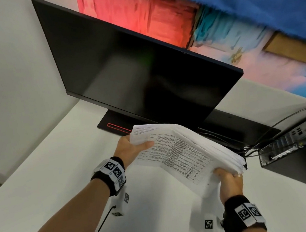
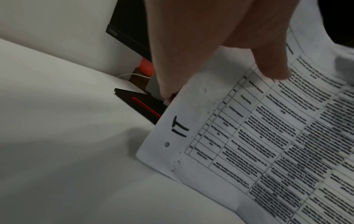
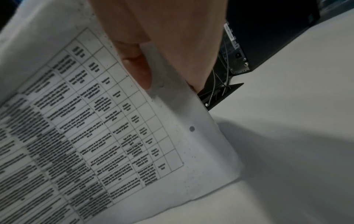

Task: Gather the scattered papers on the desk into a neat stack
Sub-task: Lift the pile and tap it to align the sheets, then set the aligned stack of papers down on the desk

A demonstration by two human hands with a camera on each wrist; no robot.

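A thick stack of printed papers [image 1: 182, 151] with tables of text is held up off the white desk [image 1: 49, 179], in front of the monitor. My left hand [image 1: 133, 148] grips its left end, thumb on the top sheet and fingers behind. My right hand [image 1: 228, 178] grips the right end the same way. In the left wrist view the thumb [image 2: 272, 65] presses on the stack of papers [image 2: 249, 144], whose top sheet is marked "11". In the right wrist view the thumb [image 3: 138, 65] pinches the edge of the stack of papers [image 3: 114, 128]. The sheet edges look roughly aligned, slightly fanned.
A black monitor [image 1: 131, 65] on a black stand with a red stripe [image 1: 116, 127] stands right behind the stack. A black computer box [image 1: 300, 150] with cables [image 1: 251, 147] sits at the right. A white wall is at the left.
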